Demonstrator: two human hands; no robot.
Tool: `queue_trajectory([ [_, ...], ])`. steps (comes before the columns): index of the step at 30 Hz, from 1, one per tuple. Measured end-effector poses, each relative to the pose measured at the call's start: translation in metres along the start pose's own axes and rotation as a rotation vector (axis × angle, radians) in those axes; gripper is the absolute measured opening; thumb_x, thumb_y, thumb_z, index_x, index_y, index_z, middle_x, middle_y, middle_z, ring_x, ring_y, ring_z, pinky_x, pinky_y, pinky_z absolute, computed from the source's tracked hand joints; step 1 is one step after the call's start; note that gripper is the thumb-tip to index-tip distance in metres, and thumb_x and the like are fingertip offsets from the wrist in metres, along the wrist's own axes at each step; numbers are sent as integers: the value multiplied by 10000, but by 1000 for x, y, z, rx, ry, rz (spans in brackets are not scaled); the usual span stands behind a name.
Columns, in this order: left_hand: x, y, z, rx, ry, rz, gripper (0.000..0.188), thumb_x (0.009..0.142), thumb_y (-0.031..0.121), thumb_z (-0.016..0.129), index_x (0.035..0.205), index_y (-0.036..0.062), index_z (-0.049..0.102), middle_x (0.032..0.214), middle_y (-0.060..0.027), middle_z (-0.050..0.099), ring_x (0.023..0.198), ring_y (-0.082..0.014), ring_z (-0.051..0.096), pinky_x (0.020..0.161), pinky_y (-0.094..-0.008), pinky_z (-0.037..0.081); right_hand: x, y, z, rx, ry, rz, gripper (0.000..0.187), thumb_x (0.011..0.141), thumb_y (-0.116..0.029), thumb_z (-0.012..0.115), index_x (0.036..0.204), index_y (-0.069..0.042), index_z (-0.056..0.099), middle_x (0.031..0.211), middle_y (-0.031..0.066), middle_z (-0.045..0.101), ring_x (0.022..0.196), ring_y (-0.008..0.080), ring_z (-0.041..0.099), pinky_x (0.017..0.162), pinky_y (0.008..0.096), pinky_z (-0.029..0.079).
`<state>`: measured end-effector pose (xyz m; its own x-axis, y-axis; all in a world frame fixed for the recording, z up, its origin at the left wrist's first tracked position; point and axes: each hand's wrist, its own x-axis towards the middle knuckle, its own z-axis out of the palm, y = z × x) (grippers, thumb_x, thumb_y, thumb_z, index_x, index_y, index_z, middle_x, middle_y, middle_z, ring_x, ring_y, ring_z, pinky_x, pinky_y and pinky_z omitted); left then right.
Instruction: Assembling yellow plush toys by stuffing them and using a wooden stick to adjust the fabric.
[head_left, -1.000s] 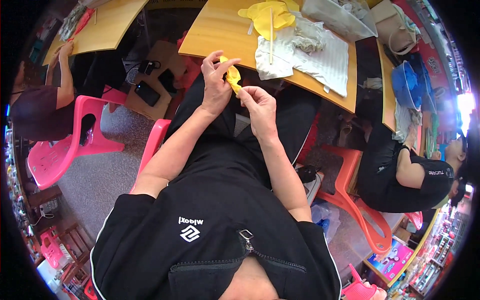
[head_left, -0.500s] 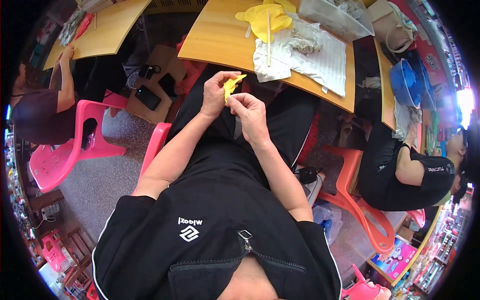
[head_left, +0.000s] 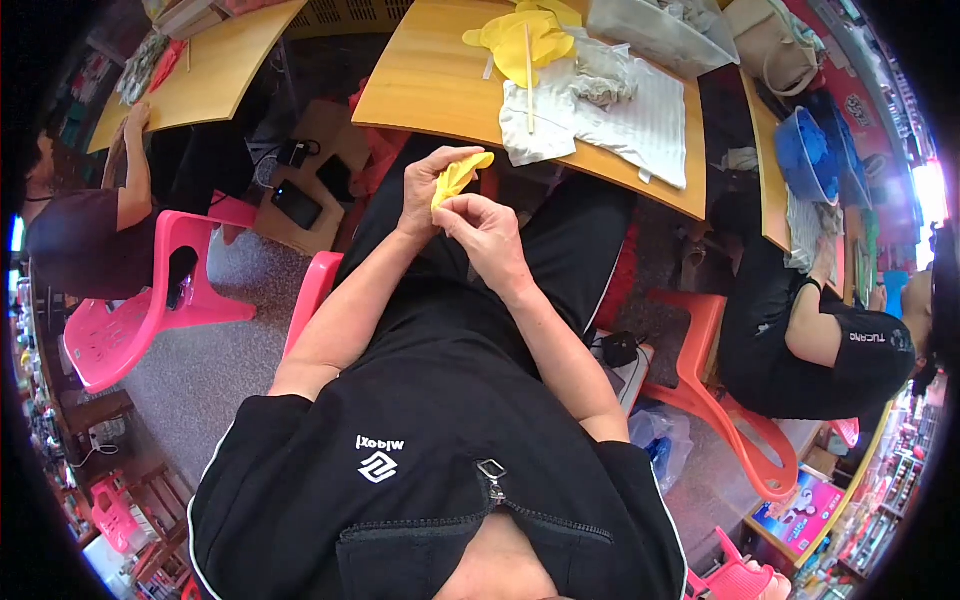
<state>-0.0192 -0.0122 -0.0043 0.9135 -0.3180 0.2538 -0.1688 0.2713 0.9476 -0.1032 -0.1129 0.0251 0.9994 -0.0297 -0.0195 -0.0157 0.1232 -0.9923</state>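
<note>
Above my lap, just off the table's near edge, both hands grip a small piece of yellow fabric (head_left: 458, 176). My left hand (head_left: 424, 192) is closed on its left side, and folds of the fabric stick out past the fingers. With thumb and forefinger, my right hand (head_left: 484, 234) pinches its lower end. On the wooden table (head_left: 420, 75) lie more yellow fabric pieces (head_left: 522, 42), spread in a loose heap. A thin pale stick (head_left: 530, 90) lies across them and onto a white striped cloth (head_left: 650, 125). A crumpled greyish cloth (head_left: 604, 82) rests on that white cloth.
A clear plastic bin (head_left: 660, 30) stands at the table's far right. Blue tubs (head_left: 805, 155) are further right, near a seated person in black (head_left: 790, 330). Another person (head_left: 95, 235) sits at a table on the left. Pink (head_left: 150, 310) and orange-red (head_left: 700, 370) chairs flank me.
More of the yellow fabric shows between my hands, and it looks more spread out. My right hand has moved slightly left and down, still pinching it.
</note>
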Motion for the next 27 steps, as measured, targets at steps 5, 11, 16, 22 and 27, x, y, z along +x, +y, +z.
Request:
queue_trajectory([
  [5,2,-16,-5,-590,132,-134,256,855,111,659,1074,-15,618,983,-108,658,865,-179,644,797,-300,535,5,-15,-7,-66,242,-214,163,914,-87,603,1036,0,667,862,1,647,715,36,533,647,171,437],
  [11,-8,-1,29,-550,168,-267,223,885,80,611,1083,-21,599,1029,-106,641,892,-162,635,793,-255,527,10,-11,-16,-605,373,-621,176,778,30,686,949,-2,657,862,97,616,728,175,601,662,265,486],
  [16,-11,6,41,-466,242,-461,234,926,126,560,1134,18,566,1061,-78,624,923,-156,619,806,-281,523,14,-9,-28,-533,395,-463,116,791,4,670,905,3,645,879,116,606,770,232,623,686,304,509],
  [22,-23,12,63,-766,458,-456,180,910,44,563,1089,20,573,1000,-60,630,852,-152,620,734,-274,530,14,-11,-31,-316,404,-265,79,829,-13,646,905,7,649,857,71,600,690,120,599,627,236,488],
  [27,-16,8,56,-681,447,-375,176,888,10,581,1060,14,617,998,-90,652,852,-159,647,725,-272,557,19,-5,-40,-121,379,-246,111,855,-52,648,944,12,667,853,42,641,711,77,584,628,210,474],
])
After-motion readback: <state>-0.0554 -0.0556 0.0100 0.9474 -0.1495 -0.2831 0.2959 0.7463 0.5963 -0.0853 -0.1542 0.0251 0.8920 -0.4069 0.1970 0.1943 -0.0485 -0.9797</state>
